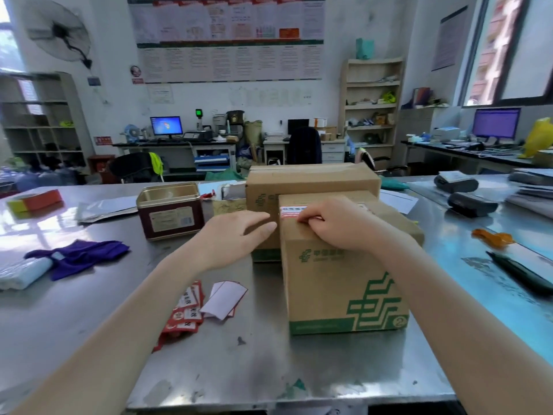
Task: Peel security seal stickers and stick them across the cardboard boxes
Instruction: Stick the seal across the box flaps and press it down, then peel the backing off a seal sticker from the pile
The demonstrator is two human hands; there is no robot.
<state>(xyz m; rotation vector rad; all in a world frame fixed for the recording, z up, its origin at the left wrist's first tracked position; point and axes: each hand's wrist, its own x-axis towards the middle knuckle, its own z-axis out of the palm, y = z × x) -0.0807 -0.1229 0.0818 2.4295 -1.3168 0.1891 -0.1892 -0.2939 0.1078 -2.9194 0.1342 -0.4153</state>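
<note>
Right hand [335, 226] curled, fingertips pressing red-white seal sticker [291, 211] onto top of near cardboard box [338, 283], likely smoothing it down. Left hand [239, 235] relaxed, fingers straight against box's left side, apparently bracing. Spare sticker sheets [185, 313] lie on steel table [239, 369].

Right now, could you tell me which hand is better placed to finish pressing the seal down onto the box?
The right hand: its fingers already rest on the seal sticker atop the front box. The left hand only steadies the box's side.
</note>
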